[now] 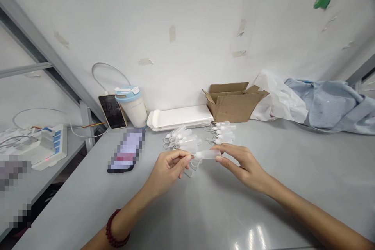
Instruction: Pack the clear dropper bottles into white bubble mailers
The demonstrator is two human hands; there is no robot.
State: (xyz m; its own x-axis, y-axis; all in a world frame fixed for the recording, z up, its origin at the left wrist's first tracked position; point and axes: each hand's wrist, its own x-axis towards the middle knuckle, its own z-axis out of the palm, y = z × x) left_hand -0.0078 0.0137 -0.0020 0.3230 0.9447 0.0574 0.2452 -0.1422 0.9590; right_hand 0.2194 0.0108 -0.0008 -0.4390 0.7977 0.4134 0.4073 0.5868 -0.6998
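Grey tabletop [293, 156] vs. white wall [205, 11]. L to R: power strip [60, 146] on side surface, propped phone [113, 111], lidded cup [133, 110], white packets [184, 117], open cardboard box [237, 107], plastic bag [278, 97], blue cloth [331, 105]. L hand [170, 168]: nearly closed, fingertips pinching at tip end of translucent dropper bottle [207, 154]; R hand [243, 164]: part-open, thumb + fingers on its base. Bottle level btwn hands, near similar bottles [224, 137] — some partly hidden behind L hand. Flat phone [127, 150] pixelated; forearms cut off — L pinch detail unclear.
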